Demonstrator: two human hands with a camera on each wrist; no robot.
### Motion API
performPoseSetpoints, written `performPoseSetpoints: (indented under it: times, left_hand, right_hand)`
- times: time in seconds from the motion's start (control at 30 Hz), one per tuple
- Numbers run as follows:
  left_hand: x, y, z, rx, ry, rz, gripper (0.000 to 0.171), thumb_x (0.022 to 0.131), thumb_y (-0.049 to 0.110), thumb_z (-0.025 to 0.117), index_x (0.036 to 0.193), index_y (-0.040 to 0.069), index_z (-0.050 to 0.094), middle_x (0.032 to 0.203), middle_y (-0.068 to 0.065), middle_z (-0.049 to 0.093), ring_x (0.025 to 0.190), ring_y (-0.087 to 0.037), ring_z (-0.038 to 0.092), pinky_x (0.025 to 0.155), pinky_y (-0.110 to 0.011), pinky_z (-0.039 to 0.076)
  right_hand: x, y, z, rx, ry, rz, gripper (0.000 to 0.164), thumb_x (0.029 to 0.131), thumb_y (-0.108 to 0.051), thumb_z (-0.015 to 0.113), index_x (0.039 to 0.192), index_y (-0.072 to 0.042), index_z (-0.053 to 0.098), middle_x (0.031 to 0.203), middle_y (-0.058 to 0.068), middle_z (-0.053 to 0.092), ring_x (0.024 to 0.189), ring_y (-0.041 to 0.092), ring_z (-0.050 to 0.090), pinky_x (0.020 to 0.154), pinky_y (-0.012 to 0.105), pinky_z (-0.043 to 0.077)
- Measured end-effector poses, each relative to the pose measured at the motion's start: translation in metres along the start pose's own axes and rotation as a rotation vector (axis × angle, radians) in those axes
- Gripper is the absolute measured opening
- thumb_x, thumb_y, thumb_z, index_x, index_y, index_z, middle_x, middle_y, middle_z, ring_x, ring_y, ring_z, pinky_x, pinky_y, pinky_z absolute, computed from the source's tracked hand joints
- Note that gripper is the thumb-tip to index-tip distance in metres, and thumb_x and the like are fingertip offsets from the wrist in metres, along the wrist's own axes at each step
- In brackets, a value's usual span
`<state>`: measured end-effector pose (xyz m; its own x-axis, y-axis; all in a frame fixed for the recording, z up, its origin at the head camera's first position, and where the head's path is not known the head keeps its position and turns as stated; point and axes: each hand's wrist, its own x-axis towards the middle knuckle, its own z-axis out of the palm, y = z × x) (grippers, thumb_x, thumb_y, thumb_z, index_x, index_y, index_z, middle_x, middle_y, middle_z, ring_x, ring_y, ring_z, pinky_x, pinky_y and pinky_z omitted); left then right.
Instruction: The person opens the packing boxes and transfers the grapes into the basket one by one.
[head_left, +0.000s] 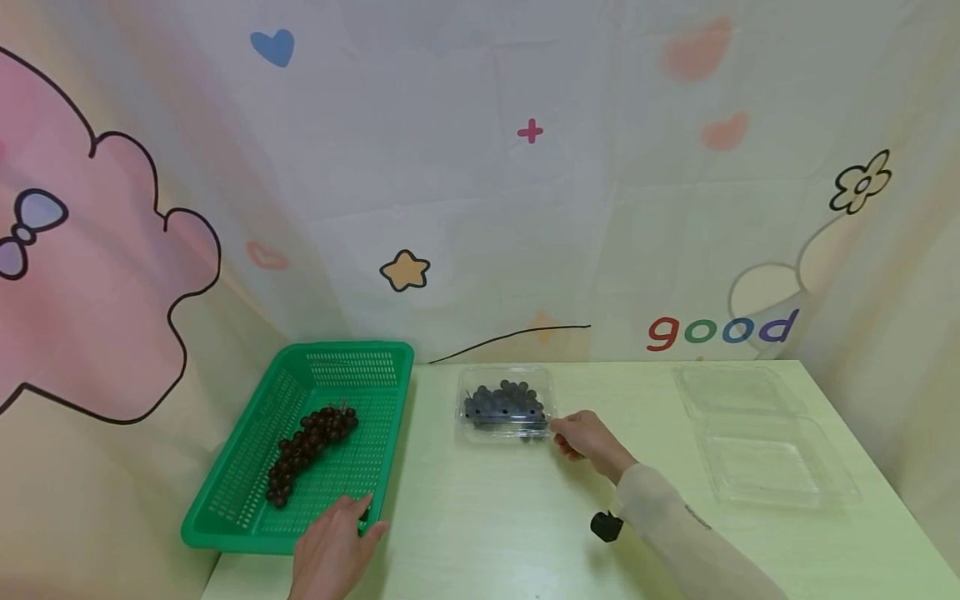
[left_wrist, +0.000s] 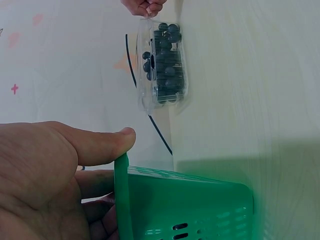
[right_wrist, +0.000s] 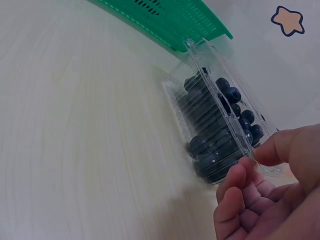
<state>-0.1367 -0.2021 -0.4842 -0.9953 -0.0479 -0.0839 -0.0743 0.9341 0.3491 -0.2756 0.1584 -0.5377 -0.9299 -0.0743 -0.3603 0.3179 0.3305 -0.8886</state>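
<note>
Pinching the clear clamshell box (head_left: 495, 377) at its near right corner with the right hand (head_left: 588, 440), thumb and forefinger pressed together on the thin rim, other fingers curled loosely below. Probably favoring that corner for the handy lip, sticking out past the dark grapes (head_left: 504, 402) and so sparing them a squeeze. Sitting near the back of the pale table (head_left: 480, 517), just in front of the printed curtain (head_left: 487, 250). Running lengthwise left to right, roughly parallel to the table's back edge, and turning a long rimmed side toward the person. Looking closed or nearly so, though not showing enough of the seam for a firm call. Moving outward to the left, gripping the near right corner of the green basket (head_left: 341, 475) with the left hand (head_left: 333, 546), thumb and fingers straddling the rim, likely just for steadying. Pointing lengthwise away from the person, and cradling a bunch of dark red grapes (head_left: 307, 450), slanting from near left to far right with the stem at the far end. Noticing, well off to the right, a second clamshell (head_left: 780, 467) lying open, one half behind the other, maybe parked there for elbow room.
</note>
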Motion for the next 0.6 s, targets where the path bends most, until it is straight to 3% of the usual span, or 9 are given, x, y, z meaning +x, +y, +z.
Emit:
performPoseSetpoints:
  times: [0.6]
  left_hand:
    - [0.001, 0.000, 0.000, -0.011, -0.011, -0.011, 0.053, 0.088, 0.033, 0.083, 0.130, 0.003, 0.070, 0.109, -0.013, 0.070, 0.089, -0.032, 0.068, 0.067, -0.047, 0.055]
  right_hand:
    - [-0.012, 0.010, -0.012, -0.024, 0.004, -0.007, 0.032, 0.103, -0.015, 0.054, 0.079, 0.003, 0.066, 0.066, 0.002, 0.054, 0.059, 0.013, 0.047, 0.058, 0.025, 0.040]
